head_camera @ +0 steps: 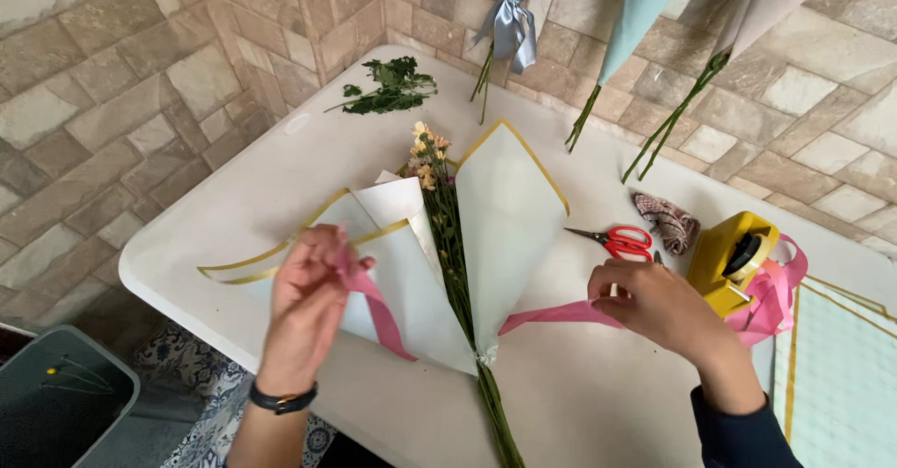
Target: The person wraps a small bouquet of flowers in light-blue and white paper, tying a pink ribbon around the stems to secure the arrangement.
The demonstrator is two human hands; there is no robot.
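Head view: bouquet (447,216) lay on white table (579,384), already cupped in white gold-edged wrapping paper (509,225), stems gathered at base. Your left hand (304,295) had fingers clenched on one end of pink ribbon (378,309); your right hand (659,304) pinched other stretch near red scissors (617,241) and yellow tape dispenser (733,258). Judged: wrap done, ribbon not yet tied round stems.

Hidden: ribbon's path under paper unseen; stem ends cut off at bottom edge; right fingertips partly covered; hanging bouquets (509,20) cropped at top.

Red scissors (619,240), yellow tape dispenser (731,259), perhaps a crumpled cloth (665,219) between.
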